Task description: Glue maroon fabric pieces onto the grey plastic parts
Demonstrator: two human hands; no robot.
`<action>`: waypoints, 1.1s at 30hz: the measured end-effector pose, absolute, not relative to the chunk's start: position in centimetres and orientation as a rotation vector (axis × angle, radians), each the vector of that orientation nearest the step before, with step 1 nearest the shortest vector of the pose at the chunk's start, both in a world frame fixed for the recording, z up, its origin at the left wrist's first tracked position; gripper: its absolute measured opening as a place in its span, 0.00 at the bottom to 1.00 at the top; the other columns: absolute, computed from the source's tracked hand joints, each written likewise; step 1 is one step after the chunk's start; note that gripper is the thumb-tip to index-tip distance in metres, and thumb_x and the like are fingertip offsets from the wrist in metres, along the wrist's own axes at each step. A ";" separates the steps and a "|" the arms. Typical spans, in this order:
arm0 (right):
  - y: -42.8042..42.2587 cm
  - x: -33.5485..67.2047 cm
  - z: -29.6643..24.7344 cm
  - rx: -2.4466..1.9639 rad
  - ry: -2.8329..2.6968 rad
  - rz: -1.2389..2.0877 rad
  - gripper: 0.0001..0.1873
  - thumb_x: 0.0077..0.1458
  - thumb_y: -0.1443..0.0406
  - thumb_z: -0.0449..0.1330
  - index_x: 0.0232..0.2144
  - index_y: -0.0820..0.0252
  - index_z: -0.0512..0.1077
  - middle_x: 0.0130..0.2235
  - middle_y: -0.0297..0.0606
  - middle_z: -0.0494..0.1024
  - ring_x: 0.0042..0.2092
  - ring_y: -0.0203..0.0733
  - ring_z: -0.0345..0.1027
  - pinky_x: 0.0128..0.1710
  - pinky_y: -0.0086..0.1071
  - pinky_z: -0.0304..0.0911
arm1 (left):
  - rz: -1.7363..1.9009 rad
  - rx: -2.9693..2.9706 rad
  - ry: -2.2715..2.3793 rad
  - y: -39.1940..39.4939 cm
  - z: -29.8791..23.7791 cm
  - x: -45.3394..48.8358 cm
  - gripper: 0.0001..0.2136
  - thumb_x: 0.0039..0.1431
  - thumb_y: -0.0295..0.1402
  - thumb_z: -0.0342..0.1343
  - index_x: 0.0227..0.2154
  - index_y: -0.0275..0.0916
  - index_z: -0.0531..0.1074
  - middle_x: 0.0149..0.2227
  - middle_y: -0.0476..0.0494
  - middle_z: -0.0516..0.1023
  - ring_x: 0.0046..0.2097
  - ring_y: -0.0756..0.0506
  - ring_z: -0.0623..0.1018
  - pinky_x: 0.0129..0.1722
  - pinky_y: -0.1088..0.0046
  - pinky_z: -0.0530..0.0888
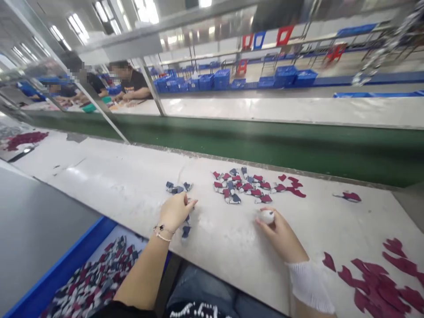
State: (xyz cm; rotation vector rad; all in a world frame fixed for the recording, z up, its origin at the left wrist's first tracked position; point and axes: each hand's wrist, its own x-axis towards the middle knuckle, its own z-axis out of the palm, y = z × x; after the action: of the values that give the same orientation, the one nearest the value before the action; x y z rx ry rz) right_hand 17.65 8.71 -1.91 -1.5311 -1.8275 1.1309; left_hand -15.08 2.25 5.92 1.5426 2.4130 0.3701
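Note:
My left hand (pixel 175 211) is low over the table with thumb and forefinger pinched together; whatever is between them is hidden or too small to name. Small dark-blue-and-white pieces (pixel 179 189) lie just beyond its fingers, and another dark blue piece (pixel 186 231) is beside the wrist. In my right hand (pixel 281 234) is a small white rounded object (pixel 266 216) with a dark spot on its end, gripped between thumb and fingers. Between and beyond both hands lies a loose group of maroon, blue and white pieces (pixel 247 186).
Flat maroon cutouts (pixel 380 282) are heaped at the right, and one maroon-and-white piece (pixel 351 196) lies apart. A blue bin (pixel 76 251) full of similar pieces stands at lower left. Beyond the green strip (pixel 232 141), people (pixel 130 84) sit at another table.

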 end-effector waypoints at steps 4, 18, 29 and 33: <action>8.9 18.1 -1.5 -1.495 -1.802 1.257 0.20 0.64 0.54 0.60 0.51 0.62 0.70 0.50 0.43 0.74 0.48 0.44 0.71 0.51 0.45 0.70 | 0.254 1.467 2.366 -3.2 4.2 -14.6 0.16 0.59 0.43 0.61 0.45 0.38 0.72 0.42 0.39 0.79 0.40 0.37 0.80 0.35 0.67 0.69; 4.6 20.5 2.3 -1.421 -1.578 1.506 0.24 0.55 0.48 0.66 0.46 0.55 0.66 0.32 0.33 0.76 0.34 0.40 0.69 0.34 0.31 0.63 | 0.776 1.662 1.961 -3.8 -0.6 -12.4 0.11 0.63 0.30 0.57 0.48 0.40 0.70 0.49 0.38 0.74 0.54 0.37 0.75 0.58 0.52 0.71; 4.1 20.0 3.2 -0.987 -1.390 2.024 0.32 0.50 0.42 0.65 0.48 0.54 0.68 0.26 0.38 0.78 0.24 0.44 0.72 0.22 0.34 0.66 | 0.987 1.008 1.200 -1.9 0.8 -7.3 0.13 0.53 0.38 0.71 0.38 0.39 0.77 0.38 0.46 0.79 0.39 0.49 0.77 0.41 0.73 0.75; 3.8 20.1 4.1 -0.981 -1.395 2.076 0.27 0.52 0.44 0.65 0.47 0.52 0.66 0.32 0.41 0.81 0.26 0.47 0.74 0.24 0.39 0.70 | 1.012 0.528 0.855 -0.5 0.3 -4.9 0.16 0.50 0.42 0.72 0.37 0.40 0.78 0.45 0.46 0.78 0.38 0.52 0.78 0.36 0.78 0.76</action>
State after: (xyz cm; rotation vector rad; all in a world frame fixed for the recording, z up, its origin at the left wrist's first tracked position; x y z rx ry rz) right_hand 20.14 3.81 4.07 -0.9806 -1.3949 2.0760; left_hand -4.93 -0.47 0.29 0.5276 0.8545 1.0117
